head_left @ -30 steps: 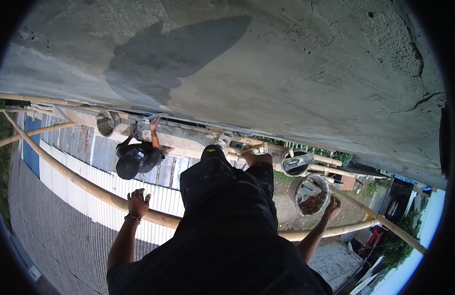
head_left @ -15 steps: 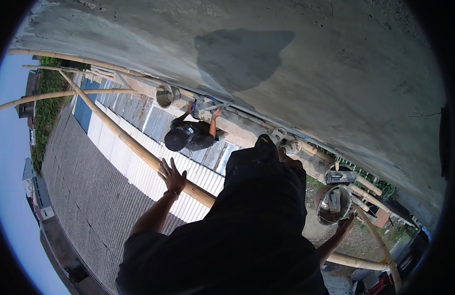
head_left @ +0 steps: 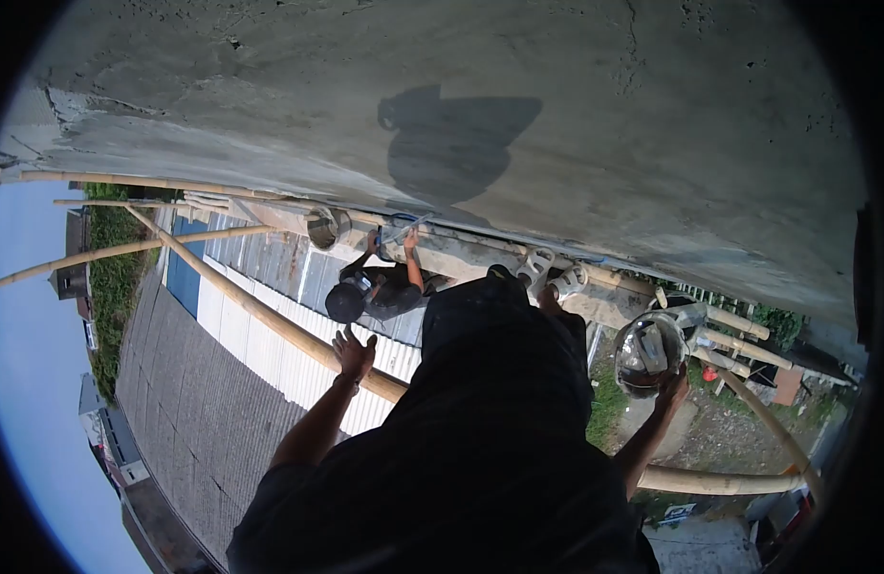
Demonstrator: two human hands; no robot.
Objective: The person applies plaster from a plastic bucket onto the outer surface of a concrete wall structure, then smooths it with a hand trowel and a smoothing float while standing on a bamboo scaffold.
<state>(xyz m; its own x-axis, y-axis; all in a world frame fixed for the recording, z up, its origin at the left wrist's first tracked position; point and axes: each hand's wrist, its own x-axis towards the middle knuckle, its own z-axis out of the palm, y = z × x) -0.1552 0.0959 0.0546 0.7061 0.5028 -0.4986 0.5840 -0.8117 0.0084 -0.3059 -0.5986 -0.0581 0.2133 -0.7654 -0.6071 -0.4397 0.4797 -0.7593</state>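
My left hand (head_left: 354, 356) is open beside a long bamboo pole (head_left: 270, 320), fingers stretched out and overlapping it in this view. On the other side, my right hand (head_left: 673, 385) is closed at the rim of a mortar-stained bucket (head_left: 643, 368). A flat grey tool lies inside the bucket. The bucket overlaps a grey trough-like piece (head_left: 688, 316) at the platform's edge. My feet, in pale sandals (head_left: 568, 280), stand on the narrow platform by the wall.
A grey plastered wall (head_left: 604, 143) rises along one side. Farther along the platform, a person in a dark cap (head_left: 344, 302) works at the wall with a long tool, near another bucket (head_left: 322, 230). Corrugated roofs (head_left: 212, 383) lie below. Another bamboo pole (head_left: 719, 480) runs behind me.
The view has tilted. My right hand and the bucket have moved toward the platform, and the bucket now covers part of the trough-like piece. My left hand's fingers are less spread.
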